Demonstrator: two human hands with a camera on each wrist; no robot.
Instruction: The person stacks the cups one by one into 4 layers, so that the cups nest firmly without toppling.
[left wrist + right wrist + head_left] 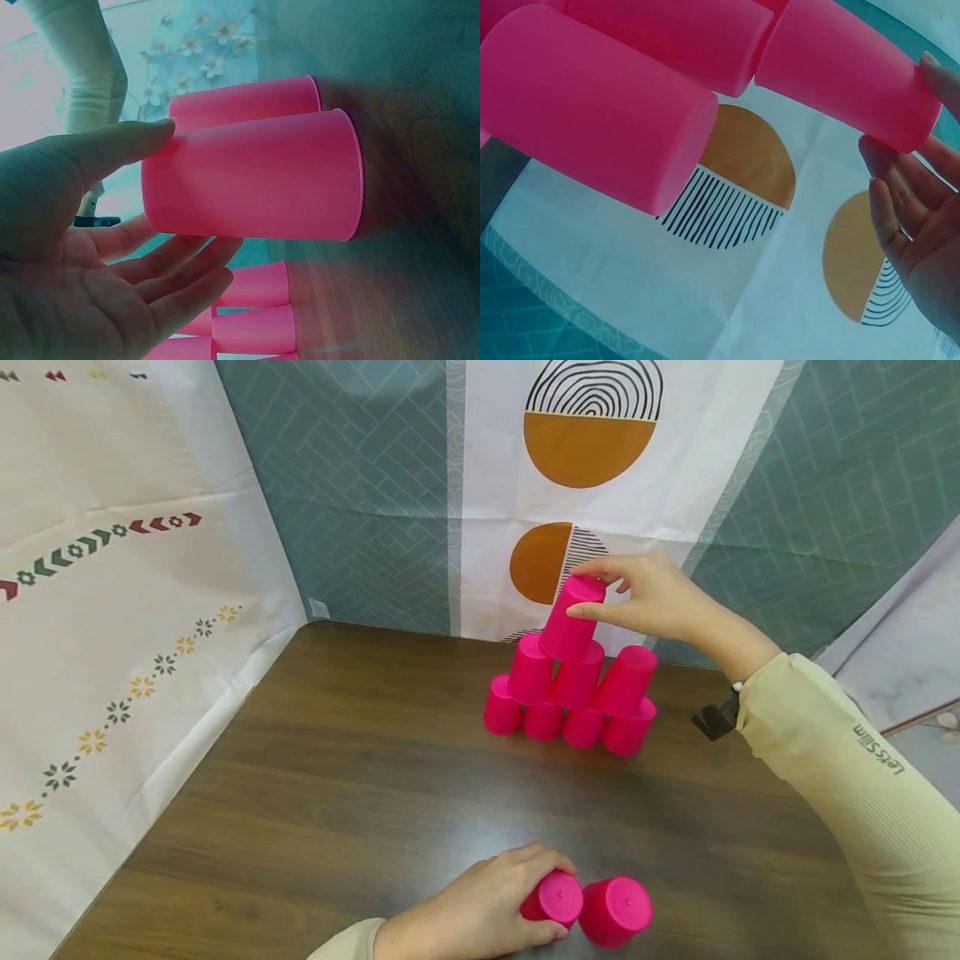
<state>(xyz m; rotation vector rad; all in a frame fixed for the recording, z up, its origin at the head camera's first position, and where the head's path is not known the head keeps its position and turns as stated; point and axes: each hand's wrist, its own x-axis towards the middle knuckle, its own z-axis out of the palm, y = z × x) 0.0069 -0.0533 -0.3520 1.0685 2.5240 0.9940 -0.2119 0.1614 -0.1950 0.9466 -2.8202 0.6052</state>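
Low in the picture, the left grip held a cup beside another cup on the desk, both not stacked yet. Higher up, four cups stood under three cups, and the right grip held a top cup.

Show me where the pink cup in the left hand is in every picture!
Head: the pink cup is at the bottom, right of centre, in the left hand.
Left wrist: the front cup, large, around the middle.
Right wrist: not in it.
Shared landmark: the cup pyramid, at least partly visible in all three.
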